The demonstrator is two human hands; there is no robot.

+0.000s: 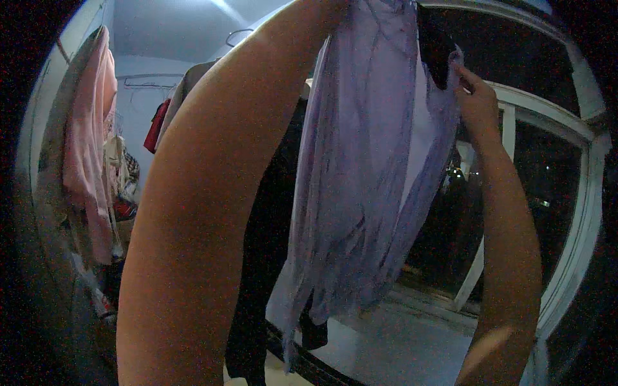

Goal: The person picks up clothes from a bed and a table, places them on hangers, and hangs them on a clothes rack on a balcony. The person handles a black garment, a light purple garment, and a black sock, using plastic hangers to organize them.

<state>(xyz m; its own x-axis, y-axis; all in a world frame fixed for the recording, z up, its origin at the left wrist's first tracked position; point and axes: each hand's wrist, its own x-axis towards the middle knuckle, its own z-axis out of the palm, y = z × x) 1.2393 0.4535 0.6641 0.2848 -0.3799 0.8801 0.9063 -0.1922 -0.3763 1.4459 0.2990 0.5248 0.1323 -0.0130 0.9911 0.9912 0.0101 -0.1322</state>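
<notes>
A long, thin lilac garment [367,161] hangs in loose folds in front of me, its top running out at the upper edge. My right hand [477,100] pinches the garment's right edge high up, between thumb and fingers. On the left, my bare left arm reaches up across the view to the garment's top. The left hand itself lies beyond the upper edge, so its grip is hidden. Black clothing [273,225] hangs behind the lilac garment, partly covered by my left arm.
A pink garment [93,141] hangs at the far left, near a bunch of light cloth items [119,164]. Red [156,125] and grey clothes hang behind my left arm. To the right stands a white-framed sliding window [508,128] with darkness beyond, above a pale ledge [393,344].
</notes>
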